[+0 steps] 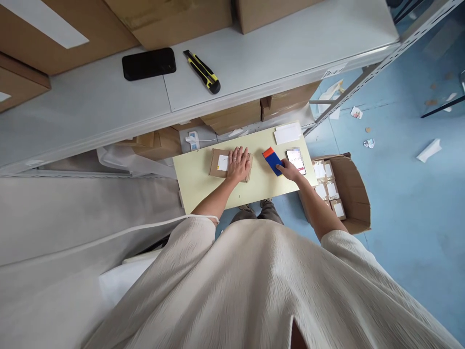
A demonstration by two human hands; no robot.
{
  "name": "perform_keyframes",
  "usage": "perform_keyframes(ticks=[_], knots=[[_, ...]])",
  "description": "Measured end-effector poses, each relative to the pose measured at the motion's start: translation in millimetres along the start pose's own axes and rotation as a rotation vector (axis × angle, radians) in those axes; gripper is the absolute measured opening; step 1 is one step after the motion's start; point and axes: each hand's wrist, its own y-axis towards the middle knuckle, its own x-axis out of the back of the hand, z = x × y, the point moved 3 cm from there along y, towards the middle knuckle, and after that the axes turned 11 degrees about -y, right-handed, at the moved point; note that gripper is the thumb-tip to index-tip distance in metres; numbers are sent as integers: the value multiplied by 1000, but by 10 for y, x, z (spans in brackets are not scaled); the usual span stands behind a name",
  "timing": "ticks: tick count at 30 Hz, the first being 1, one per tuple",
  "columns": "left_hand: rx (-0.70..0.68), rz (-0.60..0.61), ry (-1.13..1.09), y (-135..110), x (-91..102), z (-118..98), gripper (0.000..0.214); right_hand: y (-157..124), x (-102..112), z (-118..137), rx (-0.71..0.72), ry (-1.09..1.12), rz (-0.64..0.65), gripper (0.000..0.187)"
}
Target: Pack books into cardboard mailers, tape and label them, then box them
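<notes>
Flat brown cardboard parcel [221, 164] with white label, blue-and-orange block [272, 160] tilted beside it

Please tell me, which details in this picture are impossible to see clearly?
Head view only:
- Phone screen beside the right hand: blurred, its content is unreadable.
- Label on the cardboard package: too small to read; the left hand covers much of the package.
- Blue and orange tool: its lower end is hidden by the right hand's fingers.
- Small boxes in the open carton: partly hidden by the right forearm.
</notes>
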Motion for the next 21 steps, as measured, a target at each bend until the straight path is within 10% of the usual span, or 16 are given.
perform_keyframes(ticks=[9,21], knots=[[287,-158,-104,-140,26,-20,76,-243,227,443,211,-209,-247,59],[263,-277,-216,-955,612,410,70,-469,1833,2204,661,-643,-763,64]])
